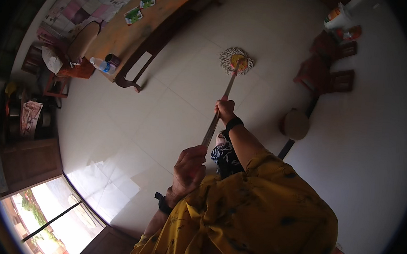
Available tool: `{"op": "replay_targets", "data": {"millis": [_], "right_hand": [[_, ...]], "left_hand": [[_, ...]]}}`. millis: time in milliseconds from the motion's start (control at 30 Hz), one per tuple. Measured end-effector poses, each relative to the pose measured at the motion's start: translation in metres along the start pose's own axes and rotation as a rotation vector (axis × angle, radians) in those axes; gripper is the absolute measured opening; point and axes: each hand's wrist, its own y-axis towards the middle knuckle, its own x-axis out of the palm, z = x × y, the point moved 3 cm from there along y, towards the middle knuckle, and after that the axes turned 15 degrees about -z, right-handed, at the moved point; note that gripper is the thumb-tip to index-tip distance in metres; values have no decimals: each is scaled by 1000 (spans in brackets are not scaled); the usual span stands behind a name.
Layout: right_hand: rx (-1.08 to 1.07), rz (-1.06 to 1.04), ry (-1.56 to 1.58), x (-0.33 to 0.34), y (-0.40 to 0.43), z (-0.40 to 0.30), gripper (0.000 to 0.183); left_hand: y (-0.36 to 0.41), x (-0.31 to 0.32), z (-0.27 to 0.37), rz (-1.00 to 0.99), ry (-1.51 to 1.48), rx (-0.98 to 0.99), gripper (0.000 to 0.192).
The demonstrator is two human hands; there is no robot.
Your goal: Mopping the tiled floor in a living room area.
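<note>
A round string mop head [245, 64] with a yellow and red centre lies on the light tiled floor [179, 73] ahead of me. Its long metal handle [212, 128] runs back towards my body. My left hand [189, 168] is closed round the upper end of the handle, close to my yellow patterned top. Further down the shaft, my right hand [225, 108] grips it in a fist. Both wrists wear black bands. Part of my foot and dark patterned trousers show below the right forearm.
A wooden table [125, 38] with a plastic bottle [100, 65], a dark cup [113, 59] and green packets stands at the left. Red stools [313, 72] and a round stool [295, 124] stand along the right wall. An open doorway is at lower left, beside wooden cabinets [32, 160].
</note>
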Motion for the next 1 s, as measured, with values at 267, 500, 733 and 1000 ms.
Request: {"op": "replay_targets", "data": {"millis": [267, 500, 733, 1000], "right_hand": [[-28, 104, 72, -73, -50, 16, 12], [95, 166, 306, -72, -80, 61, 10], [104, 60, 198, 11, -102, 101, 18], [276, -373, -75, 148, -160, 203, 16]], "left_hand": [[-14, 8, 7, -138, -170, 85, 18], [-57, -17, -2, -103, -390, 44, 17], [-133, -72, 19, 30, -254, -3, 19], [-265, -127, 58, 423, -22, -139, 17]]}}
